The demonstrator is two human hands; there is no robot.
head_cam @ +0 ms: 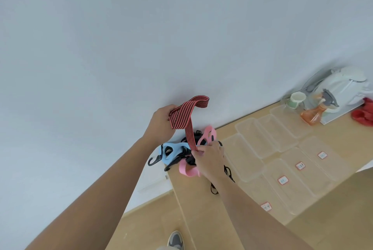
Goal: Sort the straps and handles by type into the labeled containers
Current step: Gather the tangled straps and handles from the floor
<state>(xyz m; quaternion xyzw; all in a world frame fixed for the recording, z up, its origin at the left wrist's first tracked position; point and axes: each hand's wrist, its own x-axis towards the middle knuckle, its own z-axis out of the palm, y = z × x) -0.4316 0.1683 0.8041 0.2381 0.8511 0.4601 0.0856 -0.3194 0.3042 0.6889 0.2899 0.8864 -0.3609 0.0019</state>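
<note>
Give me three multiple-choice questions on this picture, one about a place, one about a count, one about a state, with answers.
1. Where is the spray bottle? A) on a chair B) beside the white kettle C) on the floor
2. How many containers show labels? A) one B) four C) eight
3. The striped strap is A) held in both hands B) lying in a container C) hanging on the wall
Answers: 1 B, it stands by the kettle; 2 B, four red-edged labels show; 3 A, left hand and right hand each grip it.
</note>
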